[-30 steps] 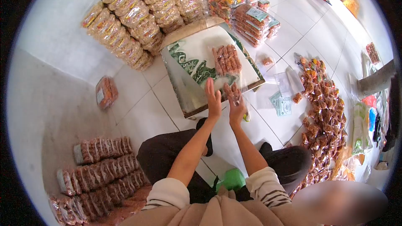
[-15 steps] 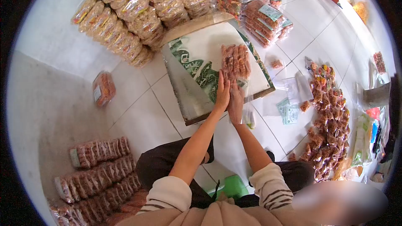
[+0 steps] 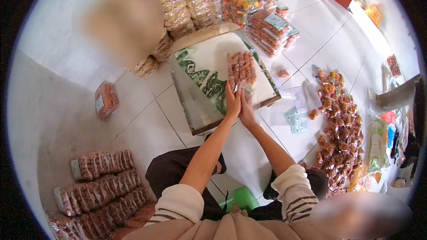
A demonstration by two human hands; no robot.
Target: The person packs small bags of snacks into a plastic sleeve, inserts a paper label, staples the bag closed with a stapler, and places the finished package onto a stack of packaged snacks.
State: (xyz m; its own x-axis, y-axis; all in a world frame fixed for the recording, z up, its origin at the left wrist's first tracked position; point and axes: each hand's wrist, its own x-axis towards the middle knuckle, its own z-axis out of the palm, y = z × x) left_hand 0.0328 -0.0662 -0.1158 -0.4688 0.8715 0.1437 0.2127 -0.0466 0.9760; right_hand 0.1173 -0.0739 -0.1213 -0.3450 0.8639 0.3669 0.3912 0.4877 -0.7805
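Note:
A clear plastic bag of reddish-brown snacks (image 3: 241, 69) lies on the white and green top of a low box-like table (image 3: 267, 90). At the bag's near end, my left hand (image 3: 232, 102) and my right hand (image 3: 246, 110) are side by side, almost touching. Both sets of fingers close on the loose plastic at that end, though the fingertips are partly hidden. Packed rows of snacks fill the far part of the bag.
Stacked snack packs (image 3: 271, 31) stand behind the table. Many small packets (image 3: 340, 129) lie on the floor to the right, near printed labels (image 3: 296, 120) and clear bags (image 3: 307, 98). Long filled packs (image 3: 100, 186) lie at lower left, and a single pack (image 3: 106, 99) rests by the wall.
The clear flap that lay over my right hand and wrist is now gathered at the bag's near end between my hands. The whole view has shifted slightly.

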